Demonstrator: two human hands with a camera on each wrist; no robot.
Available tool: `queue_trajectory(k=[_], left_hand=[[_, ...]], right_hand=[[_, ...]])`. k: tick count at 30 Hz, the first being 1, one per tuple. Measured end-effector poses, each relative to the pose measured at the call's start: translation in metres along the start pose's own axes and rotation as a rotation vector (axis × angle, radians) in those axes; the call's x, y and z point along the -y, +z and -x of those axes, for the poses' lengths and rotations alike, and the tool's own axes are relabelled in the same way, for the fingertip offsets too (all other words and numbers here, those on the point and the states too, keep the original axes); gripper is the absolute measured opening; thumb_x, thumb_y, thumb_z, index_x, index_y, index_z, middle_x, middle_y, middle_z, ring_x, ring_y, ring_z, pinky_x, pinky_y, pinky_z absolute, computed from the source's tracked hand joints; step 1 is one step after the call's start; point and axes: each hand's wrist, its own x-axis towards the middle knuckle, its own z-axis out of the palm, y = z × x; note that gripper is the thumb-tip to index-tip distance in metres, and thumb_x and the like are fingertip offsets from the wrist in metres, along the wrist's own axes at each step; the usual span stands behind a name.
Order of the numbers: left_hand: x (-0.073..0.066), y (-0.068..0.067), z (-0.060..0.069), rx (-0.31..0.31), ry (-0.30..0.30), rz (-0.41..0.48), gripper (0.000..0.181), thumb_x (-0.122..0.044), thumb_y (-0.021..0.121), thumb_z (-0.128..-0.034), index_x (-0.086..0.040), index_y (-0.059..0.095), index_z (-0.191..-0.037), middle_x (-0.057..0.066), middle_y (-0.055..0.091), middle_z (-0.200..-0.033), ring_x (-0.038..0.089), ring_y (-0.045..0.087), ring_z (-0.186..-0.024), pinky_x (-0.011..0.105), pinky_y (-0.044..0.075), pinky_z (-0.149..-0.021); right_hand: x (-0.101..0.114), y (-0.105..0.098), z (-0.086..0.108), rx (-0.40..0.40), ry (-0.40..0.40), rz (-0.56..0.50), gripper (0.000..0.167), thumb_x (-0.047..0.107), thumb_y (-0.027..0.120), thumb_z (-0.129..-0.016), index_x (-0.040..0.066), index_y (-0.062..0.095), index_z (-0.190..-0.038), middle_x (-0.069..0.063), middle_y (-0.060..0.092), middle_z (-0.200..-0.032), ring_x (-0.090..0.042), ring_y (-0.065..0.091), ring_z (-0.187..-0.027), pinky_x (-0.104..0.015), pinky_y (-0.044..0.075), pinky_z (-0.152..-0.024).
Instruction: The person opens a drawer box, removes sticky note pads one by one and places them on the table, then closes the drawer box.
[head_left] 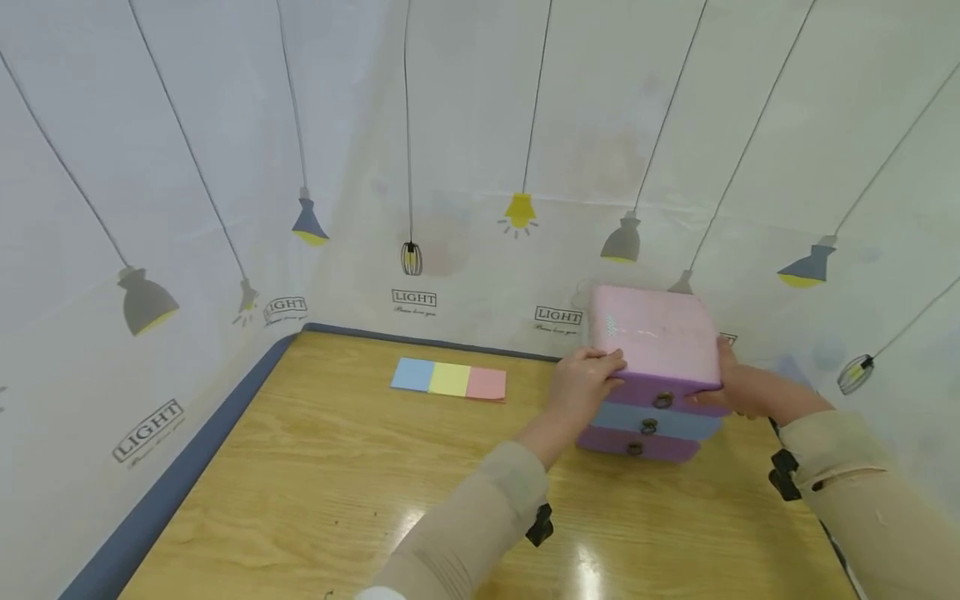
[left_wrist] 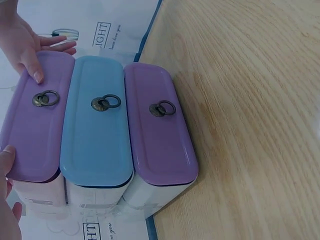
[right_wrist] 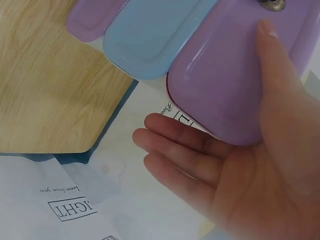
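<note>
A small three-drawer storage box (head_left: 654, 329) stands at the back right of the table, with a pink top. Its drawer fronts are purple, blue and purple, each with a dark metal ring pull (left_wrist: 161, 108). My left hand (head_left: 577, 385) grips the box's upper left front corner, its fingertips at the edge of the top purple drawer (left_wrist: 37, 130). At the right side is my right hand (head_left: 750, 387). Its thumb lies on the top drawer front, while the other fingers (right_wrist: 185, 162) stretch out beside the box, nearly straight.
Left of the box, a strip of blue, yellow and pink paper notes (head_left: 450, 379) lies on the wooden table (head_left: 337, 467). A pale sheet printed with hanging lamps (head_left: 465, 150) rises behind the table and along its sides, close to the box.
</note>
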Motion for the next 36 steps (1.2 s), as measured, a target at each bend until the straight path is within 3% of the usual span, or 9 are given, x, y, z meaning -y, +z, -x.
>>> queue_trajectory(k=[12, 14, 17, 19, 22, 26, 30, 33, 36], left_hand=[[-0.009, -0.007, 0.003, 0.112, -0.053, -0.018, 0.023, -0.031, 0.072, -0.0895, -0.027, 0.073, -0.112, -0.012, 0.063, -0.126, 0.007, 0.058, -0.112, 0.018, 0.04, -0.099], [-0.01, -0.008, 0.005, 0.07, -0.028, -0.021, 0.021, -0.028, 0.073, -0.0891, -0.026, 0.072, -0.111, -0.009, 0.064, -0.125, 0.01, 0.058, -0.112, 0.022, 0.041, -0.1], [-0.011, -0.009, 0.012, -0.1, 0.032, 0.017, 0.018, -0.021, 0.074, -0.0856, -0.021, 0.074, -0.104, -0.004, 0.068, -0.114, 0.013, 0.061, -0.102, 0.025, 0.046, -0.092], [-0.014, -0.008, 0.018, -0.205, 0.088, 0.043, 0.017, -0.016, 0.074, -0.0836, -0.019, 0.075, -0.1, -0.003, 0.067, -0.104, 0.012, 0.062, -0.092, 0.021, 0.048, -0.083], [-0.018, -0.005, 0.027, -0.24, 0.185, 0.07, 0.017, -0.014, 0.072, -0.0831, -0.017, 0.076, -0.099, -0.004, 0.065, -0.095, 0.007, 0.061, -0.082, 0.013, 0.047, -0.072], [-0.024, 0.004, 0.037, -0.053, 0.244, 0.082, 0.015, -0.017, 0.068, -0.0874, -0.017, 0.075, -0.1, -0.007, 0.065, -0.09, 0.003, 0.06, -0.075, 0.009, 0.045, -0.066], [-0.027, 0.018, 0.047, 0.263, 0.13, 0.066, 0.02, -0.025, 0.065, -0.0916, -0.022, 0.072, -0.11, -0.011, 0.065, -0.093, 0.0, 0.057, -0.076, 0.009, 0.043, -0.063], [-0.03, 0.028, 0.054, 0.466, 0.035, 0.052, 0.027, -0.031, 0.063, -0.0934, -0.027, 0.067, -0.12, -0.014, 0.064, -0.101, 0.0, 0.057, -0.083, 0.012, 0.044, -0.064], [-0.032, 0.037, 0.059, 0.575, -0.01, 0.067, 0.031, -0.034, 0.062, -0.0938, -0.03, 0.064, -0.124, -0.015, 0.064, -0.106, 0.0, 0.059, -0.09, 0.016, 0.047, -0.068]], right_hand=[[0.006, 0.011, 0.005, -0.025, 0.059, -0.061, 0.13, 0.058, 0.065, -0.086, 0.013, -0.046, -0.136, -0.027, 0.054, -0.09, -0.016, 0.037, -0.049, -0.032, 0.039, -0.047], [0.007, 0.012, 0.007, -0.02, 0.078, -0.08, 0.131, 0.058, 0.066, -0.085, 0.015, -0.047, -0.135, -0.021, 0.052, -0.082, -0.014, 0.034, -0.049, -0.029, 0.037, -0.046], [0.008, 0.012, 0.007, -0.001, 0.114, -0.088, 0.131, 0.059, 0.066, -0.085, 0.015, -0.047, -0.135, -0.006, 0.042, -0.067, -0.011, 0.029, -0.048, -0.025, 0.032, -0.044], [0.01, 0.01, 0.007, 0.013, 0.131, -0.07, 0.132, 0.06, 0.066, -0.084, 0.013, -0.046, -0.136, -0.007, 0.041, -0.067, -0.011, 0.027, -0.048, -0.024, 0.031, -0.044], [0.013, 0.006, 0.006, 0.009, 0.13, -0.051, 0.13, 0.054, 0.066, -0.087, 0.008, -0.045, -0.136, -0.024, 0.046, -0.076, -0.016, 0.035, -0.051, -0.027, 0.038, -0.044], [0.016, 0.0, 0.006, -0.013, 0.108, -0.067, 0.128, 0.043, 0.069, -0.089, 0.003, -0.043, -0.135, -0.054, 0.03, -0.11, -0.029, 0.049, -0.06, -0.039, 0.049, -0.05], [0.019, -0.001, 0.005, -0.013, 0.114, -0.073, 0.13, 0.044, 0.071, -0.086, 0.001, -0.04, -0.137, -0.057, 0.008, -0.128, -0.024, 0.047, -0.052, -0.033, 0.045, -0.046], [0.022, 0.001, 0.007, -0.012, 0.114, -0.048, 0.13, 0.048, 0.071, -0.085, 0.0, -0.038, -0.138, -0.055, 0.022, -0.122, -0.016, 0.04, -0.046, -0.027, 0.04, -0.042], [0.024, 0.003, 0.011, 0.003, 0.123, -0.067, 0.13, 0.05, 0.069, -0.086, 0.004, -0.041, -0.137, -0.04, 0.048, -0.097, -0.013, 0.035, -0.046, -0.026, 0.037, -0.043]])
